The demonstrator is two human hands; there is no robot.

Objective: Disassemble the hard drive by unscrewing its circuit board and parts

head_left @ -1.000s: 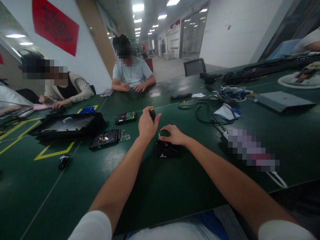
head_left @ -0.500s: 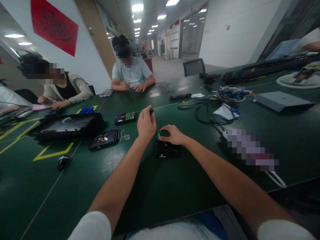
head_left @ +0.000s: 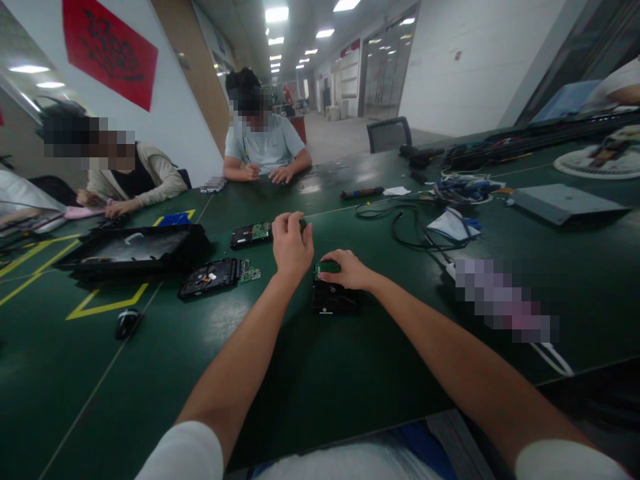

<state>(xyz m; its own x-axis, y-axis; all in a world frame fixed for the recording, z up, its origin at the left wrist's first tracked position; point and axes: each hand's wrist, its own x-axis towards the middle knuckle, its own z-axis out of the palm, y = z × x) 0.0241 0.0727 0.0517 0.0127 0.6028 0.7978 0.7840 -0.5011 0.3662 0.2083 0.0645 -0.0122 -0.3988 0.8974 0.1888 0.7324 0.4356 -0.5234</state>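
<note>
On the table before me lies a black hard drive (head_left: 336, 299) with a green circuit board (head_left: 327, 267) on its top. My right hand (head_left: 350, 269) grips the drive, thumb on the board and fingers bent over the far side. Just left of it and a little higher is my left hand (head_left: 293, 245), its fingers curled around a small dark thing that the fingers mostly hide. Left of my hands are a second hard drive (head_left: 246, 235) with a green board and a third drive (head_left: 207, 279) beside a loose circuit board (head_left: 250, 272).
Farther left are a black open tray (head_left: 145, 247) and a computer mouse (head_left: 127, 323). To the right lie black cables (head_left: 400, 227), a screwdriver (head_left: 361, 193), a white-and-blue cloth (head_left: 454, 225) and a flat grey metal box (head_left: 567, 202). Two people (head_left: 270, 143) sit across the table.
My left fingers have curled over farther, so the small dark thing shows less. My right hand and the drive under it stay in place.
</note>
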